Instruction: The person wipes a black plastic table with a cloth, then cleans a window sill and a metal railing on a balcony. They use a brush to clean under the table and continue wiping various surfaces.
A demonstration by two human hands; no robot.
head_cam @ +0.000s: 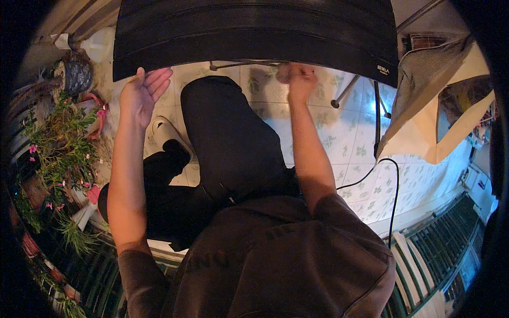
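Observation:
A black slatted tabletop (254,41), apparently of a folding table, fills the top of the view. My left hand (145,93) is just below its near edge towards the left corner, palm turned up and fingers extended. Those fingertips reach the edge, though firm contact is not clear. Nothing lies in that palm. Under the middle right of the same edge, my right hand (301,79) is blurred with its fingers curled. Whether it grips anything is hidden. Thin table legs (346,91) with dark end caps show beneath the top.
Potted plants with pink flowers (63,143) line the left. A beige fabric item with mesh (429,119) stands at the right, near a black cable (397,190). Dark slatted railing (445,238) runs behind me. Patterned tiles (360,151) cover the floor.

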